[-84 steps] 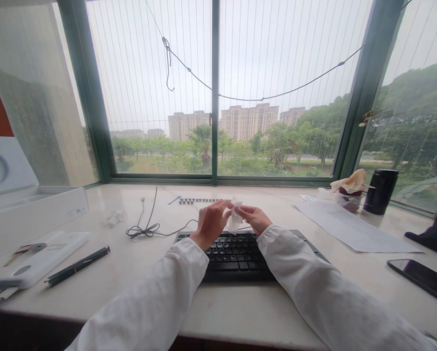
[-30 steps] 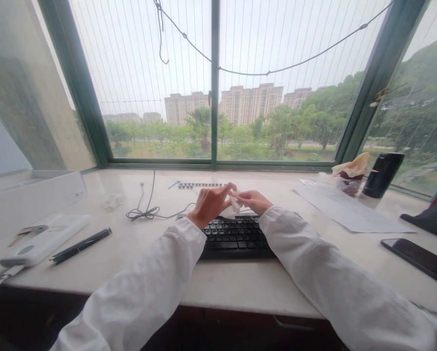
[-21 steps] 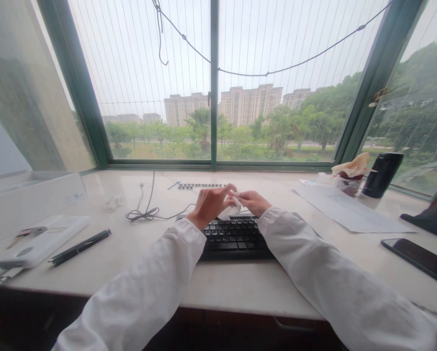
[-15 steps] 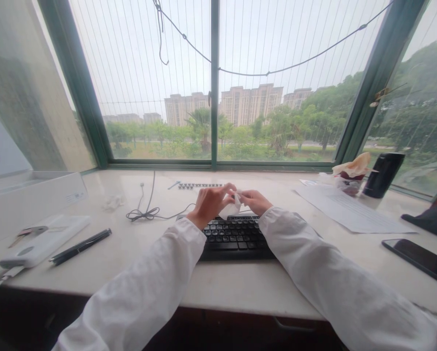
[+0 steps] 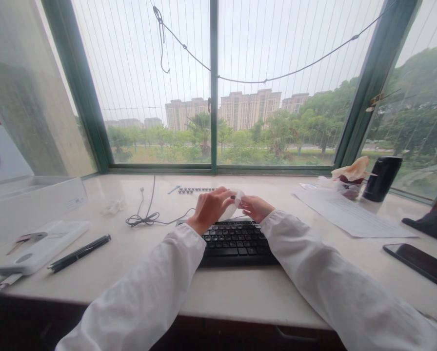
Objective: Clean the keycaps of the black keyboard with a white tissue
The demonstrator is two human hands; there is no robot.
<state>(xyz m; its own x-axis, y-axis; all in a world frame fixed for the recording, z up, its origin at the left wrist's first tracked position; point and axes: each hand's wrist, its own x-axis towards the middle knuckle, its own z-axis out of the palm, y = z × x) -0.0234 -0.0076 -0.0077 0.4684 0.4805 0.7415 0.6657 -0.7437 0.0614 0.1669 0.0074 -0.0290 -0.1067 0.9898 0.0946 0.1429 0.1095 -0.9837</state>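
Note:
Both of my hands meet above the far edge of a black keyboard [image 5: 236, 241] on a pale desk [image 5: 226, 292]. My left hand [image 5: 209, 209] is closed, its fingers pinching a small white tissue [image 5: 232, 207]. My right hand [image 5: 255, 207] pinches the same tissue from the right side. The tissue is crumpled and partly hidden between my fingers. White sleeves cover both forearms.
A row of loose keycaps [image 5: 196, 190] and a coiled cable [image 5: 143, 219] lie behind the keyboard. At left are a black pen [image 5: 79, 253], a white power bank [image 5: 39, 248] and a white box [image 5: 28, 204]. At right lie papers [image 5: 350, 219], a black cup [image 5: 381, 179] and a phone [image 5: 419, 265].
My hands have stayed together on the tissue, working it with small finger movements. The view dropped after the earliest frame, then rose slightly again.

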